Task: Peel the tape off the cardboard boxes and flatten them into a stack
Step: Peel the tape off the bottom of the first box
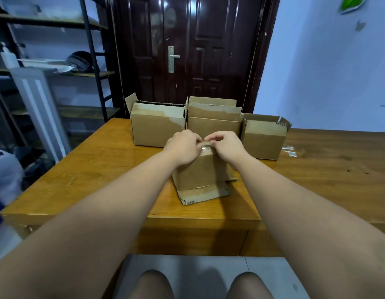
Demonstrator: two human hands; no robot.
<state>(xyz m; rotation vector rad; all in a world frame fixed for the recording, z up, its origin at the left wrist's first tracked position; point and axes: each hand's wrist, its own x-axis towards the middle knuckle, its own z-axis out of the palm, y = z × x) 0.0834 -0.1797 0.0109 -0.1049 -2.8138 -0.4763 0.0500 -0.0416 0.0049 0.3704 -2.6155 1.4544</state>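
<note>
Hands: our left hand (183, 147) and right hand (226, 147) meet at the centre of the frame; the curled fingers of both pinch the tape (205, 148).
Tape: a clear strip on the top edge of the front box (200, 173), which stands on the table (101, 165).
Done: little, we judge; one tape scrap (289, 151) lies at centre right.
Left: no box is flat and no stack is in view.
Containers: the left rear box (158, 128), middle rear box (215, 124) and right rear box (263, 141) stand open above the hands; we cannot see what is inside them.
</note>
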